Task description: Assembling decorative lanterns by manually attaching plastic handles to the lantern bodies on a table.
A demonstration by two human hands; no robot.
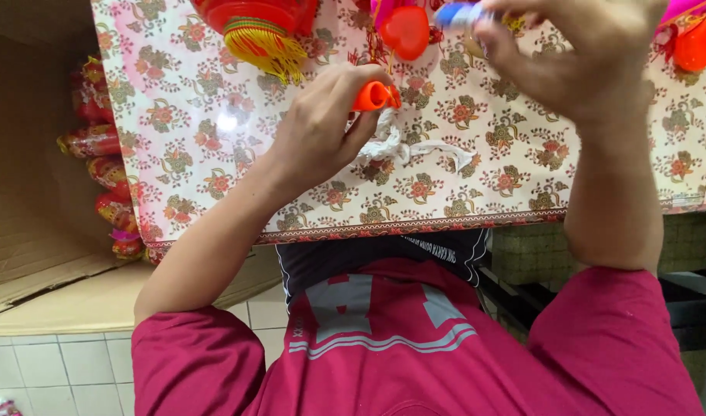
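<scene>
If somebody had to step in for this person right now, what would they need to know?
Left hand: closed around a small orange piece, above a crumpled white plastic scrap on the floral tablecloth.
Right hand: fingers pinch a small blue-and-white item, raised over the table.
Nearby: red lantern with yellow fringe, red heart-shaped piece, wrapped packs in the cardboard box.
Done or left: cannot tell.

A table under a glossy floral-patterned cloth (214,139) fills the far part of the view, a spot of light glaring on its left side. To the left stands an open cardboard box (37,231). White floor tiles (52,370) show near left.
</scene>
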